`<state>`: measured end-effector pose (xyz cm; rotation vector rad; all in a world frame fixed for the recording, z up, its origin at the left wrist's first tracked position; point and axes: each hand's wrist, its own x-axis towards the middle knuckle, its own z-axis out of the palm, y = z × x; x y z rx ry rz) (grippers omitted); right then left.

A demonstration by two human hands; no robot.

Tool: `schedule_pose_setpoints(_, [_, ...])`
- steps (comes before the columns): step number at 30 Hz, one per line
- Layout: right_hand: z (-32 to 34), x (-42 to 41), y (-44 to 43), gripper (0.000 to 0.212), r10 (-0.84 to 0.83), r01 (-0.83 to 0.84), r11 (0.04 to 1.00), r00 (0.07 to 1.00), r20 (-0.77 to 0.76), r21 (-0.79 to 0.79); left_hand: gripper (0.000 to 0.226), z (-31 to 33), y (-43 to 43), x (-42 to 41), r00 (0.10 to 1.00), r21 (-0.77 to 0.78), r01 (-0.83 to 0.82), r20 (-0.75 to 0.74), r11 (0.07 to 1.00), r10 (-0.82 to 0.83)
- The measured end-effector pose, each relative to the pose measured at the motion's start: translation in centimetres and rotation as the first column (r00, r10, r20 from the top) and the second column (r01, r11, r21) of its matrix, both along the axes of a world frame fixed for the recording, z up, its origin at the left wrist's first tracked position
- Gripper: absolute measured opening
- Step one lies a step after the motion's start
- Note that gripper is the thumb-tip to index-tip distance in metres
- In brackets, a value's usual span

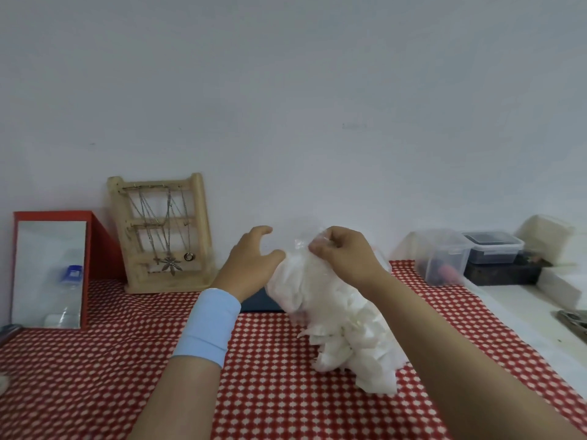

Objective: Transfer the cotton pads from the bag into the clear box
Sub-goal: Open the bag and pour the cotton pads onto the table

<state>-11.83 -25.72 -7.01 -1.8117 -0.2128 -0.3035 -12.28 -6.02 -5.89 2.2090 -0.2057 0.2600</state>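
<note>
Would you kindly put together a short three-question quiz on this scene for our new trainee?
1. True or false: the right hand pinches the top of the bag.
2. Which wrist wears the blue wristband? A) left B) right
3. What stands against the wall between the red-framed mirror and the left hand?

Key: 1 true; 2 A; 3 the wooden necklace stand.
</note>
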Motion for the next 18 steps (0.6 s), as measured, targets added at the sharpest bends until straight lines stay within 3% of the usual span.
schedule_pose_setpoints(2, [0.3, -0.3, -0.1, 0.016, -0.010, 0.010, 0.999, 1.000, 0.000, 0.046, 0.056, -0.1, 0.5, -0.5, 0.991, -0.022, -0.008, -0.136, 1.000, 0.005])
schedule_pose_setpoints(4, [0.4, -0.5, 0.0, 0.019, -0.020, 0.020, 0.999, 1.000, -0.007, 0.034, 0.050, -0.1, 0.4, -1.3, 0.986, -0.055, 0.008, -0.164, 0.998, -0.017])
schedule_pose_setpoints(6, [0.5, -0.8, 0.2, 0.025, -0.023, 0.022, 1.000, 1.000, -0.018, -0.008, 0.036, 0.1, 0.0, -1.7, 0.996, -0.063, -0.001, -0.085, 0.998, -0.005])
schedule_pose_setpoints(8, [0.6, -1.1, 0.3, 0.035, 0.007, -0.008, 0.998, 1.000, -0.021, -0.062, 0.017, 0.5, -0.3, -1.9, 0.999, 0.058, -0.051, 0.013, 0.997, 0.050])
schedule_pose_setpoints(11, [1.0, -1.4, 0.4, 0.028, 0.006, -0.008, 0.989, 1.000, -0.019, -0.149, 0.039, 0.9, -0.4, -1.9, 0.992, 0.222, -0.097, 0.095, 0.970, 0.078])
schedule_pose_setpoints(13, [1.3, -1.4, 0.7, 0.025, -0.033, 0.034, 0.984, 0.999, 0.007, -0.173, 0.048, 1.2, -0.2, -2.1, 0.992, 0.244, -0.096, 0.102, 0.965, 0.073])
schedule_pose_setpoints(16, [1.5, -1.6, 1.5, 0.022, -0.020, 0.023, 0.975, 1.000, 0.015, -0.221, 0.040, 1.0, 0.7, -2.0, 0.978, 0.305, -0.181, 0.154, 0.935, 0.140])
schedule_pose_setpoints(18, [1.1, -1.6, 1.9, 0.050, 0.002, -0.007, 0.940, 1.000, -0.017, -0.341, 0.023, 0.6, 1.9, -2.0, 0.961, 0.395, -0.271, 0.163, 0.878, 0.223])
